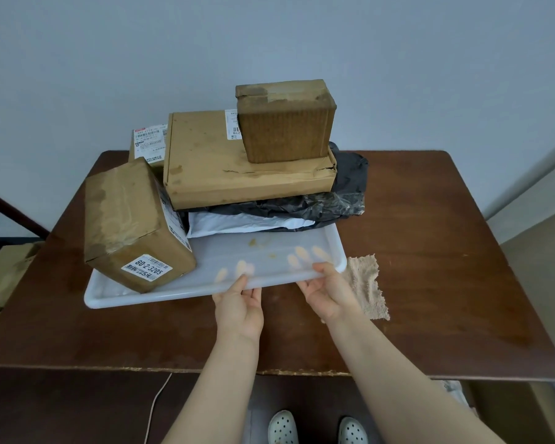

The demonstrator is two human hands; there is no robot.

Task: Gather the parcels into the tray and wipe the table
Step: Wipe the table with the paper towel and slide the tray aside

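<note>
You are looking down at a dark brown wooden table (430, 251), its near edge chipped and pale in places. A white plastic tray (173, 294) sits on it, left of centre, its near right part tilted up off the wood. Just right of the tray's near corner a beige cloth (367, 286) lies flat on the table. Behind the tray, a labelled cardboard box (148, 145) stands at the table's far edge.
</note>
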